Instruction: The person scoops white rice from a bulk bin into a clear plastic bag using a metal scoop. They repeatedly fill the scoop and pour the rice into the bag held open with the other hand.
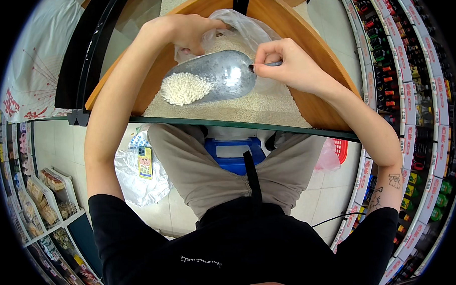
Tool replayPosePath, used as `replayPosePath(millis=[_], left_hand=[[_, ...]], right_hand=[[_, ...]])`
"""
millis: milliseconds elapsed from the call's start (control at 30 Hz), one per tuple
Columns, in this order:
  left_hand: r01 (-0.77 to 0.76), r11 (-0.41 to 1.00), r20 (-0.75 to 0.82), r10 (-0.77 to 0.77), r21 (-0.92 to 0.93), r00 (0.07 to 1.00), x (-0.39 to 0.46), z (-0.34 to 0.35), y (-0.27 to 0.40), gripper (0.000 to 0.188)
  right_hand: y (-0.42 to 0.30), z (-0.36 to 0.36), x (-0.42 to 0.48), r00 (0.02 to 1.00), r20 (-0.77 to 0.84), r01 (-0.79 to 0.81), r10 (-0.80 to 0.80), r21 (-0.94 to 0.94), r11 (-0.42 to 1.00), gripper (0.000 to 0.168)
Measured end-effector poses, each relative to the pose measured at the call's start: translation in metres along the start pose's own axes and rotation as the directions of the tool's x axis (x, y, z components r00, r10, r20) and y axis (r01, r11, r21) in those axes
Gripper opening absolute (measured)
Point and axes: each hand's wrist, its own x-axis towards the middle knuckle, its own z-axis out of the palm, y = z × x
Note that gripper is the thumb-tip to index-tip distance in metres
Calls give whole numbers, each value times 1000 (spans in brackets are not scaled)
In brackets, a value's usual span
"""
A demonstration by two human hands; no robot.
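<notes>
My right hand (pixel 281 63) grips the short handle of a metal scoop (pixel 231 76), held over the rice bin. A small heap of white rice (pixel 186 87) lies near the scoop's left end. Beyond the scoop, my left hand (pixel 190 32) holds the mouth of a clear plastic bag (pixel 242 23), some of its fingertips hidden in the film. How much the bag contains cannot be made out. Loose rice (pixel 227 114) covers the floor of the wooden bin (pixel 315 49), which has a glass front edge (pixel 212 122) towards me.
Shelves of bottles (pixel 387 80) curve along the right. At left are a large printed plastic sack (pixel 40 62) and racks of packaged food (pixel 51 194). Below the bin are a blue stool (pixel 232 153), a phone (pixel 145 162) on silvery plastic and a red basket (pixel 340 150).
</notes>
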Motion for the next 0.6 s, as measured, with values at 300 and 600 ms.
replayPosePath(millis=[300,600], left_hand=[[-46,999,-96,47,15,994,3,7,-6,68],[-115,993,-66,114,-13,991,9,8,-18,78]], right_hand=[[-8,-15,-4,996,-80,52,-49,45,998,13],[-20,-51,-16,921,-308,99,-238,-406,909,18]])
